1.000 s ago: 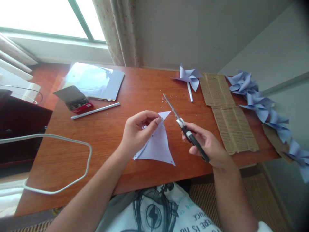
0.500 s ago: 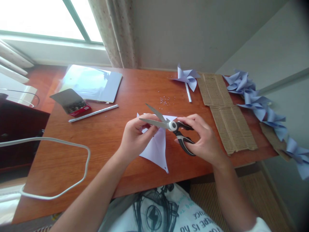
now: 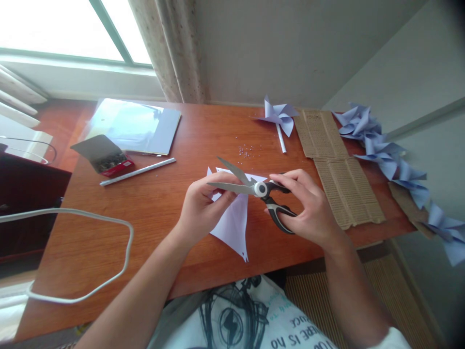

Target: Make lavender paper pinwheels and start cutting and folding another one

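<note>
My left hand (image 3: pixel 201 206) pinches a folded pale-blue paper sheet (image 3: pixel 234 223) above the wooden desk (image 3: pixel 156 203), its point hanging toward me. My right hand (image 3: pixel 308 208) grips the black handles of a pair of scissors (image 3: pixel 254 188). The blades are spread open and point left across the paper's upper edge, right by my left fingertips.
A finished paper pinwheel on a stick (image 3: pixel 279 118) lies at the back, beside strips of corrugated cardboard (image 3: pixel 341 169). More blue pinwheels (image 3: pixel 392 160) trail off the right edge. On the left sit a paper stack (image 3: pixel 134 127), a red box of pins (image 3: pixel 109 159), a white stick (image 3: pixel 138 171) and a white cable (image 3: pixel 90 252).
My right hand swung the scissors from pointing away to pointing left and opened the blades over the paper. My left hand turned the paper so its point hangs lower.
</note>
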### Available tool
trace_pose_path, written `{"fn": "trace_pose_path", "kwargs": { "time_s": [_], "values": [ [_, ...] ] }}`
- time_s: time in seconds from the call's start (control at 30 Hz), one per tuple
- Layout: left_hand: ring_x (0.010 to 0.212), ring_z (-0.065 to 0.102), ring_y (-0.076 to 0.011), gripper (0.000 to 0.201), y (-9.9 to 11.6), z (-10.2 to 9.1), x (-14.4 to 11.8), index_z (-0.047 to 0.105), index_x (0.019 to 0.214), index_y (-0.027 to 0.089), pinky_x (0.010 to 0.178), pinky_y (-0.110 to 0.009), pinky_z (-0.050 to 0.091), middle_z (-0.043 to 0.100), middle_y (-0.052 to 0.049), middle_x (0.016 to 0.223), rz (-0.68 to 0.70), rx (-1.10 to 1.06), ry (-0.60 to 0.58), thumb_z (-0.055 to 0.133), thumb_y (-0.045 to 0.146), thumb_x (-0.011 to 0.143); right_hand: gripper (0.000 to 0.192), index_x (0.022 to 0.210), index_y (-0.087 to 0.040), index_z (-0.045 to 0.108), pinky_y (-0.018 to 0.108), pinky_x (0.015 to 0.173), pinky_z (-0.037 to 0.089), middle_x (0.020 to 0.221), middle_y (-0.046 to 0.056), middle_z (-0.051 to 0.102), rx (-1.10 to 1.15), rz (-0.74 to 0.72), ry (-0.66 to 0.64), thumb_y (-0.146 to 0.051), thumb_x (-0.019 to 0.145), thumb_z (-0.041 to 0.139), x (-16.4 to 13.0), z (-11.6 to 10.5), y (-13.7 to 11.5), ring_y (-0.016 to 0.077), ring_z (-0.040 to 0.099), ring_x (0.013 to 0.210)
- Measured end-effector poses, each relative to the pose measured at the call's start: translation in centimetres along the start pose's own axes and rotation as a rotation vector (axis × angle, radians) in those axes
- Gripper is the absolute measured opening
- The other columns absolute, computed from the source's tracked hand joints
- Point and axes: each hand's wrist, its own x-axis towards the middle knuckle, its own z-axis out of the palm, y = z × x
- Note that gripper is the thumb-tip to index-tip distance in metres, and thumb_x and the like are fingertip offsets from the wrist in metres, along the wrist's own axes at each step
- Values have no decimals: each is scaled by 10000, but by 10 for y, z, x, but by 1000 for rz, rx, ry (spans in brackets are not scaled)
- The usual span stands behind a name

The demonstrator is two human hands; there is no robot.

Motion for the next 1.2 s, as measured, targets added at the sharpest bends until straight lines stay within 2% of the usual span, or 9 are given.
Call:
{"fn": "trace_pose_path", "kwargs": {
  "time_s": [0.33,0.67,0.97,1.2],
  "values": [
    [821,721,-185,86,1,1,1,777,833,180,707,-268,544,797,-69,895,1,39,11,741,242,880,613,1415,-252,560,380,966,564,1214,95,597,-13,-7,-9,-155,839,745,-2,-2,0,241,647,1118],
    [819,717,-169,79,2,0,1,780,850,186,744,-266,553,799,-59,906,57,40,-22,714,193,894,622,1431,-248,546,393,977,564,1225,100,592,-16,-29,-19,-174,846,746,-2,-3,0,250,639,1129],
    [785,712,-181,128,5,0,1,772,810,177,711,-277,551,790,-70,867,25,109,-9,720,261,892,628,1443,-292,527,442,977,569,1228,98,591,-21,-19,-32,-175,857,723,-3,-4,0,267,633,1130],
    [783,709,-174,104,4,0,1,770,820,183,718,-271,543,788,-59,863,24,99,-23,720,241,891,639,1440,-265,533,419,983,562,1226,99,590,-22,-22,-46,-152,842,726,-3,-6,-1,262,634,1132]
  ]
}}
